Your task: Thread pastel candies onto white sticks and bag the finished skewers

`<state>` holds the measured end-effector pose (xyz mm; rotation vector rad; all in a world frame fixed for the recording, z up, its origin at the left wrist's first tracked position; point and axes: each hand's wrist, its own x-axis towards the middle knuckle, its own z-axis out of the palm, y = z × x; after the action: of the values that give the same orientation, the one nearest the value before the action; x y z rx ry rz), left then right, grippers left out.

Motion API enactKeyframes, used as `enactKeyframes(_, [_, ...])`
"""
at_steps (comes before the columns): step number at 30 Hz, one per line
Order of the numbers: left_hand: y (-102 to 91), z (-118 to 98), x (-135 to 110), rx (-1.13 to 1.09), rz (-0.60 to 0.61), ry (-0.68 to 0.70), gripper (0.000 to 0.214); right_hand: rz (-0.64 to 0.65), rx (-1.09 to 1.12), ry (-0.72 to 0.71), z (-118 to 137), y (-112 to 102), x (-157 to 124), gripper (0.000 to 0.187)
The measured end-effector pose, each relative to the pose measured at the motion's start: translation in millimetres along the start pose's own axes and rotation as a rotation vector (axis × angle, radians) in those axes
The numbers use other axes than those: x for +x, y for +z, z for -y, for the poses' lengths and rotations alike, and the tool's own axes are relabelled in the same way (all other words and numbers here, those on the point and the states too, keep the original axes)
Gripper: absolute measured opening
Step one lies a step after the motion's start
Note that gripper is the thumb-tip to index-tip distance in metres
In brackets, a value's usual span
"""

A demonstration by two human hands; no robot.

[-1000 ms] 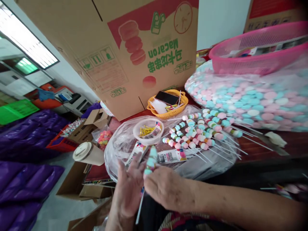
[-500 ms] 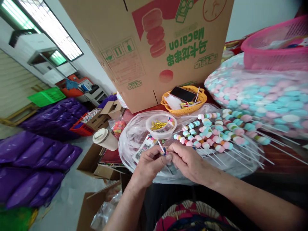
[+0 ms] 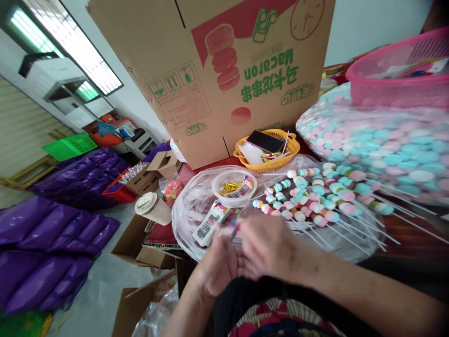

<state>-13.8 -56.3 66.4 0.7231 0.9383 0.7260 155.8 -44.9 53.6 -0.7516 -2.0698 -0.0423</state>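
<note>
Close together at the table's front edge, my left hand [image 3: 220,262] and my right hand [image 3: 273,245] meet, both smeared by motion. The fingers of each are closed in a pinch around something small, with a whitish and dark blue patch at the fingertips, too blurred to name. Just beyond stands a round clear tub [image 3: 234,200] holding gold twist ties [image 3: 229,186]. Printed labels [image 3: 210,223] with QR codes lie left of it on a clear plastic bag [image 3: 185,206]. Skewers of pastel marshmallows [image 3: 308,199] lie right of the tub, their white sticks pointing toward me.
Behind the tub is a yellow basket [image 3: 268,161] with a phone [image 3: 265,141]. A tall cardboard box [image 3: 210,140] rises at the back. To the right sit a large bag of marshmallows [image 3: 396,150] and a pink basket [image 3: 393,93]. A lidded cup [image 3: 154,208] stands left; purple packages [image 3: 45,248] lie beyond.
Both hands have drawn slightly lower, toward my body, and are now blurred. The white stick that stuck up from the left fingers no longer shows clearly. More of the labels is uncovered.
</note>
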Motion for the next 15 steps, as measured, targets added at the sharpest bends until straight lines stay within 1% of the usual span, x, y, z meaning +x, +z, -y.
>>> enactKeyframes(1, [-8.0, -8, -6, -0.063, 0.023, 0.109, 0.077, 0.088, 0.067, -0.04, 7, 1, 2, 0.019])
enactKeyframes(2, [-16.2, -17, -13, -0.116, 0.018, 0.287, 0.074, 0.165, 0.141, -0.028, 13, 4, 4, 0.017])
enactKeyframes(3, [-23.7, -25, -19, -0.133, 0.029, 0.429, 0.072, 0.211, 0.228, 0.044, 16, 7, 5, 0.016])
enactKeyframes(4, [-29.8, -31, -24, -0.115, 0.079, 0.508, 0.072, 0.213, 0.293, 0.207, 17, 10, 6, 0.017])
enactKeyframes(5, [-33.8, -34, -27, -0.048, 0.143, 0.487, 0.075, 0.186, 0.346, 0.361, 18, 14, 6, 0.018])
enactKeyframes(6, [-35.7, -35, -29, 0.041, 0.15, 0.384, 0.079, 0.161, 0.392, 0.482, 17, 17, 6, 0.018])
enactKeyframes(7, [-35.5, -34, -30, 0.111, 0.138, 0.279, 0.082, 0.151, 0.43, 0.535, 17, 21, 6, 0.017])
enactKeyframes(8, [-33.8, -31, -29, 0.141, 0.097, 0.233, 0.084, 0.176, 0.476, 0.512, 17, 25, 5, 0.013])
enactKeyframes(9, [-31.6, -28, -27, 0.147, 0.031, 0.231, 0.086, 0.219, 0.517, 0.484, 17, 28, 4, 0.011])
enactKeyframes(10, [-29.5, -24, -26, 0.136, -0.032, 0.279, 0.088, 0.261, 0.555, 0.478, 17, 31, 4, 0.009])
enactKeyframes(11, [-28.3, -22, -24, 0.138, -0.1, 0.339, 0.087, 0.29, 0.585, 0.527, 17, 33, 5, 0.01])
enactKeyframes(12, [-28.2, -19, -24, 0.182, -0.167, 0.372, 0.086, 0.283, 0.607, 0.62, 16, 33, 7, 0.013])
enactKeyframes(13, [-29.1, -18, -23, 0.262, -0.225, 0.373, 0.083, 0.264, 0.626, 0.706, 15, 32, 9, 0.015])
enactKeyframes(14, [-30.5, -16, -23, 0.359, -0.274, 0.344, 0.076, 0.239, 0.641, 0.769, 14, 30, 12, 0.017])
enactKeyframes(15, [-31.9, -14, -22, 0.463, -0.307, 0.294, 0.067, 0.22, 0.647, 0.794, 13, 28, 14, 0.017])
